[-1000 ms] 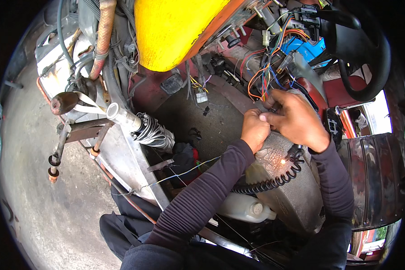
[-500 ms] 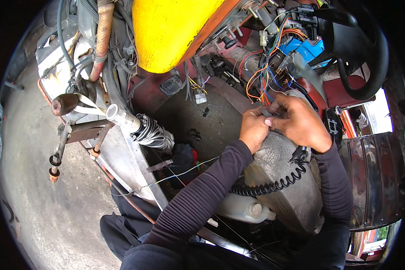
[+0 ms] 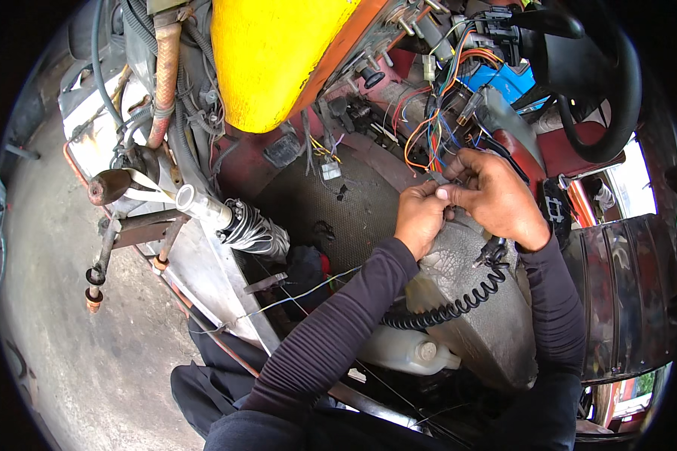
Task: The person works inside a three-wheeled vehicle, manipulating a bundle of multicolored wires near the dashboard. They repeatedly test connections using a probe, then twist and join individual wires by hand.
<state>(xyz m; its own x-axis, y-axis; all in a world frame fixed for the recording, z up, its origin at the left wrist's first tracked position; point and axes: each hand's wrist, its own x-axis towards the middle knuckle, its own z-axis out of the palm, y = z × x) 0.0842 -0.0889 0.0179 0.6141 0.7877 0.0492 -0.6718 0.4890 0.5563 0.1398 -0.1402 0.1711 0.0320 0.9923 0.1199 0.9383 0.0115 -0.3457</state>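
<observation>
My left hand [image 3: 420, 216] and my right hand [image 3: 498, 201] meet above a worn grey padded cover [image 3: 466, 259]. Thumbs and fingers of both are pinched together, tip to tip. A loose bundle of coloured wires [image 3: 433, 139] comes down from the dashboard into this pinch. Which strands lie between the fingertips, and their ends, are hidden by the fingers. A black coiled cable [image 3: 459, 307] hangs below my right wrist, its plug end [image 3: 493, 252] resting on the cover.
A black steering wheel [image 3: 630, 90] stands at upper right, near a blue box [image 3: 504, 81]. A yellow panel [image 3: 282, 60] juts in at the top. A wire-wrapped tube [image 3: 252, 229] leans at left. A whitish plastic jug [image 3: 410, 349] lies beneath my left forearm; a white connector [image 3: 330, 171] hangs over the floor mat.
Both hands stay pinched together at nearly the same spot, with small finger shifts; the right fingers have lifted slightly. The whole view has moved a little.
</observation>
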